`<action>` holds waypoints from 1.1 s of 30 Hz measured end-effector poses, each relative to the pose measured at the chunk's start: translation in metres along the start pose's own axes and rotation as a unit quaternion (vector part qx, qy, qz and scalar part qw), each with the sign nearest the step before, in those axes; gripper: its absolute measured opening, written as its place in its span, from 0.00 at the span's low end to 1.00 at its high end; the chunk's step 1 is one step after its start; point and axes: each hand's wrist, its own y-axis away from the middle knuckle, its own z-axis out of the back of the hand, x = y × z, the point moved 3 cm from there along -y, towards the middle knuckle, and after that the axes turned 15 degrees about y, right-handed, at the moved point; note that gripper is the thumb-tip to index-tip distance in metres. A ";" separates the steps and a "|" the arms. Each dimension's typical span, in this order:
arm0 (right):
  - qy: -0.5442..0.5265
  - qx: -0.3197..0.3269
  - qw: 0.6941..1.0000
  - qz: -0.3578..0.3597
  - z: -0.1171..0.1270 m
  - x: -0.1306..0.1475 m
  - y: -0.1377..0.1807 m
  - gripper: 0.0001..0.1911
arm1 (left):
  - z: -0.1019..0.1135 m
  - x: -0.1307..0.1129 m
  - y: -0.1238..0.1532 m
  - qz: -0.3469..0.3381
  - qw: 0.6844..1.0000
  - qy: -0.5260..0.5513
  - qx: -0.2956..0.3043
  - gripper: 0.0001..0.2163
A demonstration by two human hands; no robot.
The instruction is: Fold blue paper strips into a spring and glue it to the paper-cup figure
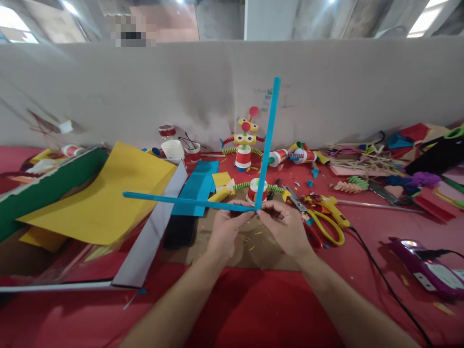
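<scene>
Two long blue paper strips meet at a right angle between my fingertips. One blue paper strip (181,199) runs out to the left, and the other blue paper strip (268,140) points up and away from me. My left hand (230,227) pinches the joined corner from the left. My right hand (282,224) pinches the same corner from the right. Just behind the corner stands a red-and-white paper cup (253,192) with green folded-paper arms. Farther back is a finished-looking paper-cup figure (243,155) with a yellow face and a red ball on top.
To the left, a box (145,251) holds yellow paper (108,203). Blue sheets (197,186) and a dark phone (179,232) lie beside it. Yellow-handled scissors (328,227), a glue gun (333,208) with cord and a purple power strip (424,270) are at right. A partition (145,92) stands behind.
</scene>
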 end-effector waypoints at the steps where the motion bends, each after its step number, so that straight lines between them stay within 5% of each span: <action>1: -0.010 0.004 1.000 0.000 -0.001 0.000 0.000 0.05 | 0.000 0.000 0.000 -0.004 1.000 0.002 0.000 0.06; 10: -0.077 0.012 0.995 -0.056 0.003 -0.006 -0.006 0.08 | 0.001 0.003 -0.001 0.001 0.999 -0.008 0.031 0.08; 15: -0.109 0.023 0.991 -0.078 0.001 -0.009 -0.007 0.09 | 0.002 0.003 -0.002 0.012 1.000 0.025 0.001 0.05; 22: -0.099 0.024 0.993 -0.054 -0.006 -0.010 -0.009 0.08 | 0.007 0.009 -0.006 0.063 0.995 0.073 -0.017 0.08; 33: -0.070 0.023 0.997 0.004 -0.013 -0.015 -0.011 0.10 | 0.010 0.013 -0.008 0.044 0.997 0.059 -0.034 0.12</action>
